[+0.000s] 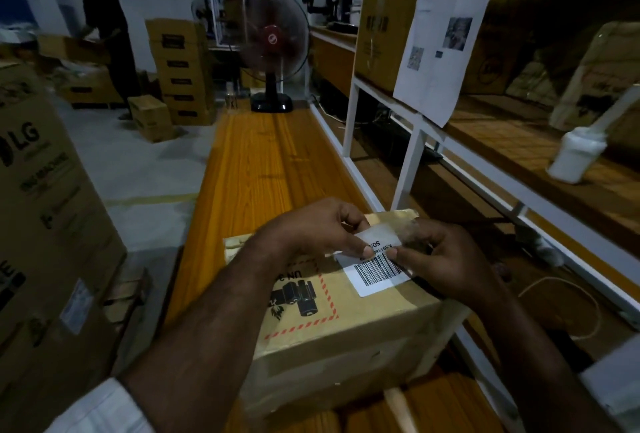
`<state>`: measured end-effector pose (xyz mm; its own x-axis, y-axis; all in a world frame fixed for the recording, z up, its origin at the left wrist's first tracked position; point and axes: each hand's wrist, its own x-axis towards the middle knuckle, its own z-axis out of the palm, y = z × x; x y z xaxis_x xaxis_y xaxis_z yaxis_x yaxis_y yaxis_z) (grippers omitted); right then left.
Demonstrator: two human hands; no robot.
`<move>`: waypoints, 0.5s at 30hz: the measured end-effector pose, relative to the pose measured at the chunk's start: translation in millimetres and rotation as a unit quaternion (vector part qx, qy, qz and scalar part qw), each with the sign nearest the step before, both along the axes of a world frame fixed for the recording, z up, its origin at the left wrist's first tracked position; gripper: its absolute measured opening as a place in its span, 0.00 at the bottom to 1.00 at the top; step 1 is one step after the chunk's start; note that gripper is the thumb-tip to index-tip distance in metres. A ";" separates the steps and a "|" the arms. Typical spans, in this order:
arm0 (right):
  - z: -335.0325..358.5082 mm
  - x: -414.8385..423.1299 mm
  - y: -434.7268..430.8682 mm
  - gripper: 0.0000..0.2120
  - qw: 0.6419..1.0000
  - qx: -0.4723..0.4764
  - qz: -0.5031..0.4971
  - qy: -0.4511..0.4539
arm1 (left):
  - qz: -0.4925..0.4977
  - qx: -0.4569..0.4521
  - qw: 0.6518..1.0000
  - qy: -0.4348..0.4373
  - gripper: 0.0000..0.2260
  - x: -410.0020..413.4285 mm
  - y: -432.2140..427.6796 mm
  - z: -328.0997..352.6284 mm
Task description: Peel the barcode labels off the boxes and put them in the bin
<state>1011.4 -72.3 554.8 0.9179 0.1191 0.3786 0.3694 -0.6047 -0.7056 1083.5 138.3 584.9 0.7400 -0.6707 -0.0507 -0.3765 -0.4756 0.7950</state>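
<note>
White barcode label (379, 271), print half hidden

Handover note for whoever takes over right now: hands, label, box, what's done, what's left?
Left hand: pinches the lifted far edge of the label.
Right hand: pinches the same edge beside it.
Box: on the table, label on its top, barcode part still stuck down.
Done: peel started.
Left: finish the peel, then put the label in the bin, which is not in view.
</note>
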 end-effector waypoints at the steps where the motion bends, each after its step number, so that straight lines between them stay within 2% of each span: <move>1: 1.2 -0.1 0.1 0.02 1.000 -0.009 -0.002 0.006 | 0.002 0.003 1.000 -0.006 0.04 -0.7 0.2 0.6; 7: 4.3 -4.2 1.3 0.06 1.000 -0.013 -0.009 0.025 | 0.005 0.020 1.000 -0.018 0.04 -4.3 1.0 0.5; 10: 5.4 -3.9 0.2 0.02 0.999 -0.016 -0.006 0.031 | 0.011 0.030 0.999 -0.013 0.07 -3.4 3.0 3.1; 15: 7.1 -7.6 -1.4 0.05 0.999 -0.005 -0.004 0.046 | 0.026 0.039 0.999 -0.004 0.06 -3.1 7.1 3.0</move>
